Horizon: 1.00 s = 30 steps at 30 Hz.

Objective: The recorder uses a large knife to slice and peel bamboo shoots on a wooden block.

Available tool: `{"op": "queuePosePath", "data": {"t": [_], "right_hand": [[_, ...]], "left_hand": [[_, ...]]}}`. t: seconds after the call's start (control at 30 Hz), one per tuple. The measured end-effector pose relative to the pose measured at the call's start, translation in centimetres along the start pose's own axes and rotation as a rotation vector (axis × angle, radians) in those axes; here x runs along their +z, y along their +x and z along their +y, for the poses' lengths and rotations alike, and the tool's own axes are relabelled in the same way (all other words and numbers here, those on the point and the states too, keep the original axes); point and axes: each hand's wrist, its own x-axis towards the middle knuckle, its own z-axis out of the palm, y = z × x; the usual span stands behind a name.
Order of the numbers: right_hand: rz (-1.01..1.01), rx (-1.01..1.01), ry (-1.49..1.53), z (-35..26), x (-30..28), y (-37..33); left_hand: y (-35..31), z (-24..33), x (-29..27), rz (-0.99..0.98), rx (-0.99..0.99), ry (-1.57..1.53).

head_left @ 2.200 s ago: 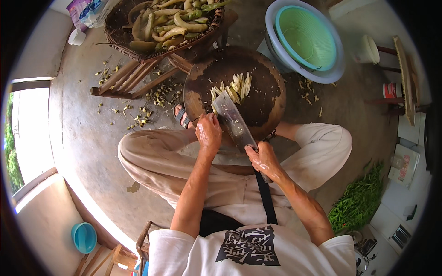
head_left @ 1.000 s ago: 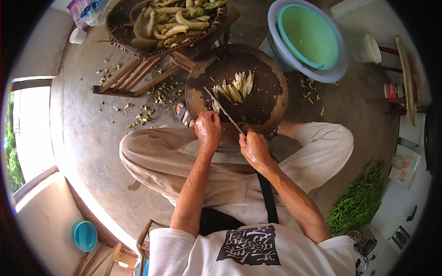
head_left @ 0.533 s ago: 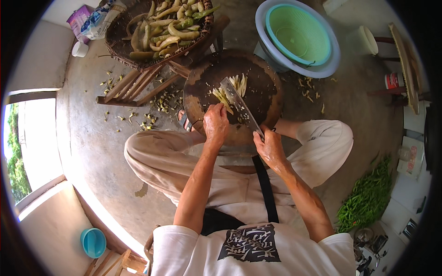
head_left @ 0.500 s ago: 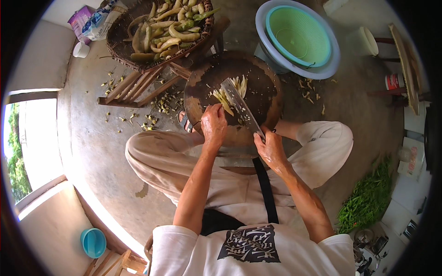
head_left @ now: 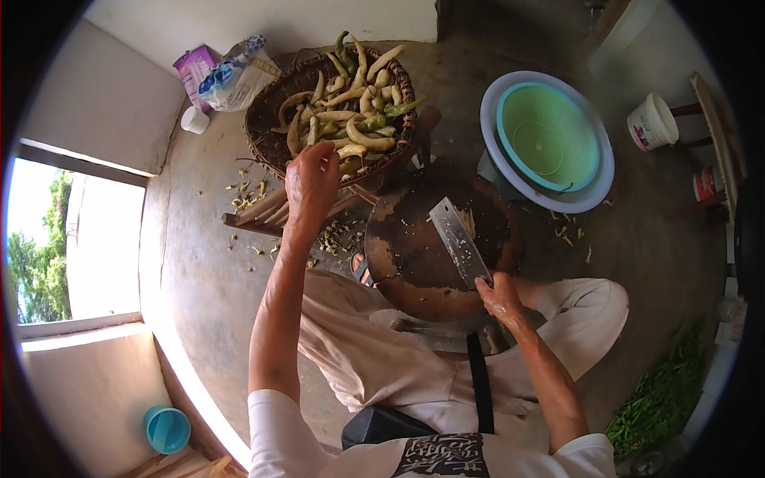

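My right hand (head_left: 502,298) is closed around the handle of a cleaver (head_left: 460,241), whose broad blade lies slantwise over the round wooden chopping block (head_left: 398,275). Bits of pepper stick to the blade. Some pale cut pepper (head_left: 469,222) shows beside its far end, partly hidden by it. My left hand (head_left: 311,179) is at the near rim of the woven basket (head_left: 267,119), its fingers loosely bent and apart, with nothing visible in them. Pale green and yellowish peppers (head_left: 370,142) fill much of the basket, right beyond the fingers.
A green colander (head_left: 550,135) sits inside a pale blue basin (head_left: 603,159) at the far right. Pepper scraps (head_left: 344,239) litter the floor. A white bucket (head_left: 652,123) stands farther right, green chillies (head_left: 661,406) lie at lower right, and a blue bucket (head_left: 167,430) is lower left.
My left hand has left the chopping block and reached forward and left to the basket. The cleaver remains in my right hand over the block, now covering most of the cut pepper. The view has shifted.
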Motion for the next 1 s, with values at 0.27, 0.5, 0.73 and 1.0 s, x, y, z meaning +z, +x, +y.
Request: {"op": "queuePosePath", "data": {"t": [0.27, 0.5, 0.73, 1.0], "right_hand": [[0.152, -0.147, -0.009, 0.0, 0.7, -0.3], [0.167, -0.117, -0.044, 0.1, 1.6, -0.9], [0.186, -0.17, -0.037, 0.6, 1.2, -1.0], [0.123, -0.239, 0.004, -2.7, 0.5, -4.2]], "left_hand": [[7.3, 1.1, 8.9, -0.213, 0.312, 0.231], [10.7, 0.4, 9.6, -0.219, -0.003, 0.07], [2.6, 3.2, -0.1, -0.258, -0.29, -0.77], [-19.6, -3.7, 9.4, -0.171, -0.871, -0.897]]}}
